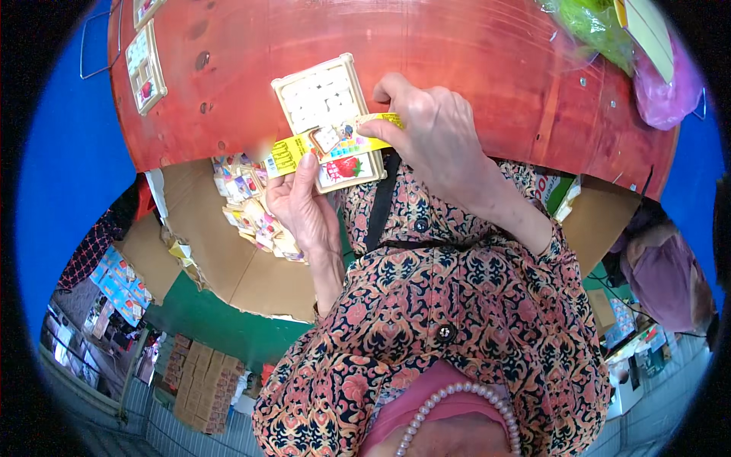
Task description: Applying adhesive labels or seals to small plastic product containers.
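Note:
A cream plastic tray (284,93) lies tilted at the near edge of the red table, filled in its far part with small white blocks. A picture card with a strawberry (343,169) shows in its near part. Across the tray's middle runs a yellow printed paper band (295,155). My left hand (311,213) grips the band's left end, thumb on top, fingers underneath. My right hand (438,133) pinches its right end between thumb and bent fingers. Whether the band passes under the tray is hidden.
Another cream tray (145,68) lies on the red table (236,46) at the far left. A cardboard box (228,278) below the table edge holds many similar small packs (263,225). A green bag (590,27) and a pink plastic bag (666,91) sit at far right.

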A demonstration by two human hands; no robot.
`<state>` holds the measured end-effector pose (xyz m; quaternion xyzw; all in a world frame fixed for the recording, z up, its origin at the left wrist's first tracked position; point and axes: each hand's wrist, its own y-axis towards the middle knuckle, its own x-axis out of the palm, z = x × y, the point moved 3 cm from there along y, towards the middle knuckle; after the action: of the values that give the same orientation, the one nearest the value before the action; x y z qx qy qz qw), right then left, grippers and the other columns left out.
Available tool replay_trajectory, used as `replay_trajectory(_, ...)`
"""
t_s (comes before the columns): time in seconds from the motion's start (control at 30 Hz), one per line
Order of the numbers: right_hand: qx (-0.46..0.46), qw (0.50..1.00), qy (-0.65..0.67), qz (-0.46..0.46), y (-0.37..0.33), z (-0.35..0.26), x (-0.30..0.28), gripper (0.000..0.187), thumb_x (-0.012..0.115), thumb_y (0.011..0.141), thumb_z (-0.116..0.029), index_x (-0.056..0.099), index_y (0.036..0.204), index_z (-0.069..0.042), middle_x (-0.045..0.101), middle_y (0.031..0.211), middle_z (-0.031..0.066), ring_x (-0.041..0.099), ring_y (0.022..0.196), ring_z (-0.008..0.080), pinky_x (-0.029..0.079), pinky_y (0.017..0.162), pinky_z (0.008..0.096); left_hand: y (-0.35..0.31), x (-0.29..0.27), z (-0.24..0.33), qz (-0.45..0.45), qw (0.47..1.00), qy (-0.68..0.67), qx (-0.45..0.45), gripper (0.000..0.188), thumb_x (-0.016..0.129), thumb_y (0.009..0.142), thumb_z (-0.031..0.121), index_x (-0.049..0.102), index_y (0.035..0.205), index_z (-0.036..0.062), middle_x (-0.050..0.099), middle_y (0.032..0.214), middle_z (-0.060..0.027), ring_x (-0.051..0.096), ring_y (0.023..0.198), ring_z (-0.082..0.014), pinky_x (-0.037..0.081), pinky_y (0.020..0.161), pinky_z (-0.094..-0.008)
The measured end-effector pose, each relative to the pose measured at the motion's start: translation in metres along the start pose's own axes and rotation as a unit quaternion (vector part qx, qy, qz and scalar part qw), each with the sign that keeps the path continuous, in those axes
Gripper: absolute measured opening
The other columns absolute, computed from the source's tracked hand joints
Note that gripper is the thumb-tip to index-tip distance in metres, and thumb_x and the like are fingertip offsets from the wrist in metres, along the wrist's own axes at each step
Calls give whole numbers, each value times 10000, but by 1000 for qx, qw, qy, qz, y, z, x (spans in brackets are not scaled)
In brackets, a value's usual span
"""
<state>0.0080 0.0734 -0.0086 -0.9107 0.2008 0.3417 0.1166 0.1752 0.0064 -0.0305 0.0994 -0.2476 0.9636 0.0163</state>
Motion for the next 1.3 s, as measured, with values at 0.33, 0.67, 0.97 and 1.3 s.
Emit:
replay_trajectory(0.33,-20,957,-79,280,-2,-15,-39,365,776,594,-233,558,818,-44,536,735,54,520,766,245,425,615,340,-4,32,26,-75,990,3,118,272,649,742,-59,569,1001,-33,639,931,-117,622,811,-158,504,771,-276)
replay_trajectory(0.67,160,905,380,101,-11,1,-36,234,699,723,-61,621,936,-4,635,861,48,594,771,97,484,710,224,-15,72,31,-157,977,-19,141,317,681,685,-82,572,977,-26,638,927,-123,632,792,-177,524,743,-291)
replay_trajectory(0.97,24,820,572,-8,-23,33,-51,206,663,730,-16,641,933,12,643,916,87,608,809,137,498,742,254,-25,90,30,-328,940,-50,80,257,683,725,57,604,946,-50,634,877,-153,621,769,-206,504,723,-304)
replay_trajectory(1.3,-166,897,409,8,-31,49,-68,182,634,675,-147,690,808,-36,541,760,32,537,745,138,417,642,246,-15,114,13,-593,805,19,5,169,633,682,-30,669,844,-60,577,775,-105,544,702,-147,431,609,-238)
